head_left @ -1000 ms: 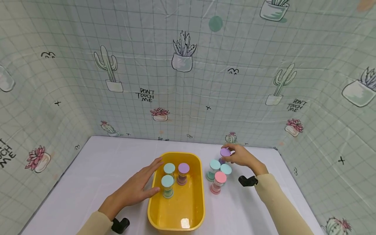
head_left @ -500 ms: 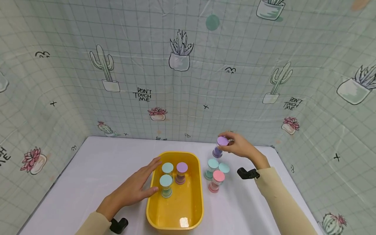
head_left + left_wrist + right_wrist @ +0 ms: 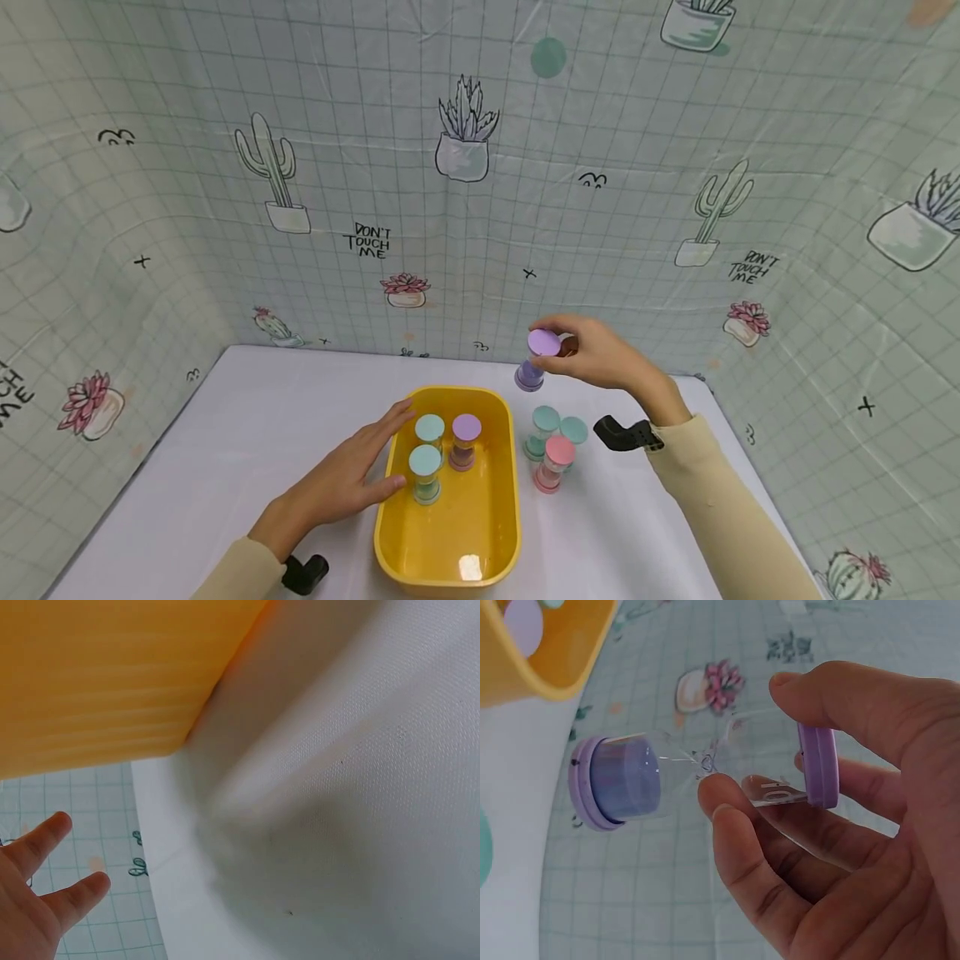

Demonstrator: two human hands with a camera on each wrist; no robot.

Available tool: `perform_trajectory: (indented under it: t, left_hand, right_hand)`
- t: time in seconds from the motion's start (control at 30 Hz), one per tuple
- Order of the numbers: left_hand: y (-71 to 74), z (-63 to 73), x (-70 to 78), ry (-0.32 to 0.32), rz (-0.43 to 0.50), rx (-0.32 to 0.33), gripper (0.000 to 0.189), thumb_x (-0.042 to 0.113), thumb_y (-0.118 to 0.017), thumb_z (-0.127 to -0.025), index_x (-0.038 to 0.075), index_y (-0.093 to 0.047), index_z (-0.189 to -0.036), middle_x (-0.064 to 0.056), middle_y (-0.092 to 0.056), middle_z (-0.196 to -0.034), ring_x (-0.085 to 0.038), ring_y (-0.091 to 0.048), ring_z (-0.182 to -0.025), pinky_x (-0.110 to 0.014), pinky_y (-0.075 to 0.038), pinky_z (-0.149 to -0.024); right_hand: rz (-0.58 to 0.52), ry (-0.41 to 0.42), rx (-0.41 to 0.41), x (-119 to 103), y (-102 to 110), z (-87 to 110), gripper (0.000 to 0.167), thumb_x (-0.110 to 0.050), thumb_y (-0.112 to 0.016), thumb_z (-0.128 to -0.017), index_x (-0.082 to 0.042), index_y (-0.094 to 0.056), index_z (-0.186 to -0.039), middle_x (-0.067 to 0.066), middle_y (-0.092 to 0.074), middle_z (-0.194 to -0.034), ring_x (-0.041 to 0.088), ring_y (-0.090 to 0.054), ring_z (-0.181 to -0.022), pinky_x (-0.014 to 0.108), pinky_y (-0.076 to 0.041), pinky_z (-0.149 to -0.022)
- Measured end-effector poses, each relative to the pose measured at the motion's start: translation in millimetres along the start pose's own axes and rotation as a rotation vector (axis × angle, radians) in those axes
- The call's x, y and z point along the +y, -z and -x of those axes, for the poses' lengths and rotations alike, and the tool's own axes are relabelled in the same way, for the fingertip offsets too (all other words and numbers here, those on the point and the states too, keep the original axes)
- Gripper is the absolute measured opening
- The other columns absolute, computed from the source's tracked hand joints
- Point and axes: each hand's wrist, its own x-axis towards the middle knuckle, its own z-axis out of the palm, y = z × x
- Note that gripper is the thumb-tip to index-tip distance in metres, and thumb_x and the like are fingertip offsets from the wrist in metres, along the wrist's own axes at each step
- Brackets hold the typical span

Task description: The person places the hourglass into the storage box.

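Observation:
My right hand holds a purple-capped hourglass by its upper end, raised over the back of the table. Purple sand fills its lower bulb in the right wrist view. My left hand lies with straight, spread fingers along the left rim of the yellow bin. Inside the bin stand a purple hourglass and two light-blue ones, one at the back and another in front of it. Two fingers of the left hand show beside the bin's wall in the left wrist view.
Right of the bin, a pink hourglass, a teal hourglass and a second teal-capped one stand close together on the white table. A cactus-print cloth rises behind and at both sides.
My right hand has lifted the purple hourglass from behind the teal ones and carried it up and to the left. The left hand stays at the bin's rim.

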Motion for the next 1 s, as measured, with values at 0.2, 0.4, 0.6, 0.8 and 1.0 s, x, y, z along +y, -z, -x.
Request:
perform_trajectory:
  t: [0.2, 0.4, 0.6, 0.8, 1.0]
  left_hand:
    - [0.9, 0.0, 1.4, 0.007, 0.004, -0.01, 0.08, 0.041, -0.064, -0.096, 0.027, -0.026, -0.165, 0.008, -0.019, -0.173, -0.032, -0.039, -0.151, -0.066, -0.039, -0.114]
    - [0.5, 0.2, 0.5, 0.007, 0.001, -0.013, 0.08, 0.04, -0.065, -0.096, 0.027, -0.026, -0.165, 0.007, -0.019, -0.173, -0.032, -0.039, -0.151, -0.066, -0.039, -0.114]
    - [0.1, -0.3, -1.3, 0.009, -0.002, -0.017, 0.08, 0.042, -0.064, -0.097, 0.028, -0.024, -0.165, 0.007, -0.019, -0.173, -0.034, -0.039, -0.151, -0.067, -0.039, -0.114]
    - [1.0, -1.5, 0.4, 0.029, -0.002, -0.037, 0.08, 0.052, -0.059, -0.098, 0.029, -0.023, -0.165, 0.009, -0.017, -0.173, -0.032, -0.037, -0.152, -0.067, -0.038, -0.115]
    - [1.8, -0.4, 1.2, 0.017, -0.003, -0.035, 0.08, 0.051, -0.06, -0.098, 0.029, -0.023, -0.165, 0.008, -0.017, -0.173, -0.032, -0.038, -0.152, -0.066, -0.038, -0.115]
  right_hand:
    - [0.011, 0.03, -0.063, -26.8, -3.8, 1.8, 0.051, -0.024, -0.079, -0.091, -0.009, -0.063, -0.136, 0.007, -0.068, -0.116, 0.014, -0.073, -0.087, 0.032, -0.06, -0.079]
    - [0.008, 0.103, -0.132, -47.0, -11.9, 1.4, 0.045, -0.023, -0.078, -0.092, -0.01, -0.064, -0.134, 0.005, -0.068, -0.119, 0.013, -0.072, -0.087, 0.03, -0.061, -0.08]
    - [0.018, 0.145, -0.204, -58.9, -22.1, -0.6, 0.043, -0.02, -0.075, -0.093, -0.01, -0.064, -0.133, 0.005, -0.069, -0.123, 0.011, -0.071, -0.088, 0.026, -0.061, -0.081]
    - [0.08, 0.166, -0.257, -67.0, -33.2, -4.3, 0.041, -0.022, -0.075, -0.093, -0.012, -0.065, -0.131, 0.001, -0.07, -0.116, 0.008, -0.068, -0.083, 0.023, -0.059, -0.076]
    - [0.136, 0.214, -0.31, -71.0, -45.5, -8.7, 0.037, -0.02, -0.075, -0.092, -0.011, -0.067, -0.127, -0.002, -0.071, -0.105, 0.007, -0.064, -0.08, 0.022, -0.058, -0.073]
